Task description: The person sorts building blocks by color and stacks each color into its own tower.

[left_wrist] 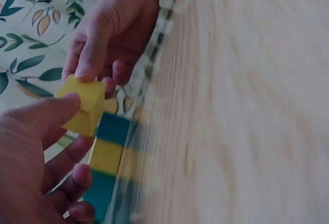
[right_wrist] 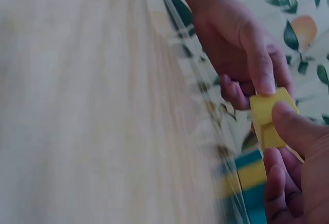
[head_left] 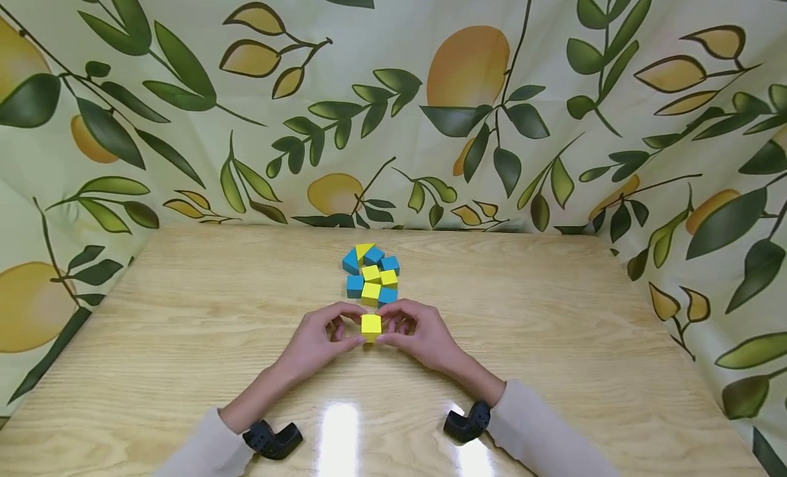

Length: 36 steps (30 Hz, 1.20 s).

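Note:
A yellow block (head_left: 371, 329) stands between both hands near the middle of the table. My left hand (head_left: 321, 335) pinches its left side between thumb and fingers. From the right, my right hand (head_left: 423, 332) grips the same block in the same way. Across the yellow block (left_wrist: 85, 103) a line shows in the left wrist view; I cannot tell if it is one piece or two. Just beyond the fingertips lies a cluster of blocks, among them a blue cube (head_left: 354, 286), a yellow cube (head_left: 371, 294) and a blue block (head_left: 387, 297) along its near side.
Farther back in the cluster are a yellow triangular block (head_left: 365, 250), a blue triangular block (head_left: 350, 262) and several more cubes. A leaf-and-fruit patterned cloth (head_left: 369, 142) hangs behind the wooden table (head_left: 246, 279). Black devices (head_left: 273, 441) sit at both wrists.

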### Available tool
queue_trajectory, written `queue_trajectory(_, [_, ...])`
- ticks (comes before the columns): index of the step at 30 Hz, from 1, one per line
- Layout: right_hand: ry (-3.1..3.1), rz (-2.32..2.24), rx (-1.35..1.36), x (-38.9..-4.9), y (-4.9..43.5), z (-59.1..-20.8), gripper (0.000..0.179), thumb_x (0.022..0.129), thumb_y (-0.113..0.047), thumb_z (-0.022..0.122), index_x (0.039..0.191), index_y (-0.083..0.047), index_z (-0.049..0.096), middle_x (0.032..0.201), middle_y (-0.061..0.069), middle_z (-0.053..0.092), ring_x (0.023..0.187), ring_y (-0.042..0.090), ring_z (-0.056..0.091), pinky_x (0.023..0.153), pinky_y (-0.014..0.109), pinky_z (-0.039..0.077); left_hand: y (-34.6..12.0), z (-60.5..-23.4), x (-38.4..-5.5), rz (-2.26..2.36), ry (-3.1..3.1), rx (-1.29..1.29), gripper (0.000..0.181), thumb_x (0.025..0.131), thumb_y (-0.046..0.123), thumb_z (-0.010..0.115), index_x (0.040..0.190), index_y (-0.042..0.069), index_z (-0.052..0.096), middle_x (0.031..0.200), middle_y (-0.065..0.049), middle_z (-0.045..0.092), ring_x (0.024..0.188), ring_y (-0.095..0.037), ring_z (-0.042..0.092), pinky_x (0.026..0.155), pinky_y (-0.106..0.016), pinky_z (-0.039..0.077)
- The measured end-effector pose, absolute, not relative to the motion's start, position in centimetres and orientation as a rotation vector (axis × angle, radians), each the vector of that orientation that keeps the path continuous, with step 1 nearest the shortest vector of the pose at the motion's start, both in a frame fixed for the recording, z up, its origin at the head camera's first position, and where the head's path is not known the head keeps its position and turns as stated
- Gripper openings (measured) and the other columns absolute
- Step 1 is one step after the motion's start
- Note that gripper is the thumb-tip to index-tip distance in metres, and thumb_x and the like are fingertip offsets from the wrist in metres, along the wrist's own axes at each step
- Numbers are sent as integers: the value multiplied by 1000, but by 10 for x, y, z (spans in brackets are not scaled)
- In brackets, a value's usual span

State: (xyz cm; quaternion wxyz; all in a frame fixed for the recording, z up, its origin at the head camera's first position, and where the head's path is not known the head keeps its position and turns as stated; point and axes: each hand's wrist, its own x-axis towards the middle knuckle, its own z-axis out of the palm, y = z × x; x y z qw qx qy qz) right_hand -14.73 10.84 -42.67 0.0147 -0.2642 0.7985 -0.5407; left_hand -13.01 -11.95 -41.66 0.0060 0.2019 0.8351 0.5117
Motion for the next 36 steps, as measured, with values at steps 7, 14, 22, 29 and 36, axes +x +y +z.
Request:
queue_trajectory(7, [2472, -1697, -862, -143, 75, -429, 32, 79, -23, 80, 108, -17, 67, 87, -7, 64, 67, 10, 57, 58, 26, 48, -154, -411, -126, 1522, 2675, 702, 33, 81, 20, 79, 111, 24, 66, 93, 6, 64, 62, -12, 48, 52, -25, 38])
queue_trajectory(14, [2455, -1728, -894, -146, 55, -431, 32, 78, -19, 80, 107, -15, 67, 91, -3, 65, 68, 8, 58, 60, 26, 50, -174, -415, -127, 1489, 2723, 740, 33, 80, 21, 79, 111, 25, 66, 92, 8, 65, 65, -14, 49, 55, -26, 39])
queue_trajectory(22, [2452, -1680, -907, -152, 35, -436, 33, 78, -18, 81, 108, -14, 67, 85, -4, 64, 66, 5, 57, 58, 22, 46, -192, -423, -130, 1450, 2762, 670, 32, 80, 22, 80, 109, 25, 65, 76, 4, 57, 65, -15, 48, 56, -26, 37])
queue_trajectory(29, [2534, -1634, -938, -158, 27, -437, 34, 77, -17, 82, 107, -14, 67, 83, -6, 63, 62, 2, 55, 56, 21, 46, -198, -426, -136, 1430, 2796, 649, 32, 79, 21, 80, 108, 23, 66, 73, 1, 53, 67, -15, 48, 58, -27, 37])
queue_trajectory(36, [2547, -1573, -884, -160, 22, -436, 33, 76, -16, 83, 105, -13, 68, 92, -4, 63, 62, 3, 53, 57, 20, 45, -200, -428, -137, 1422, 2779, 614, 31, 80, 21, 79, 108, 24, 66, 75, 0, 53, 69, -15, 47, 59, -27, 37])
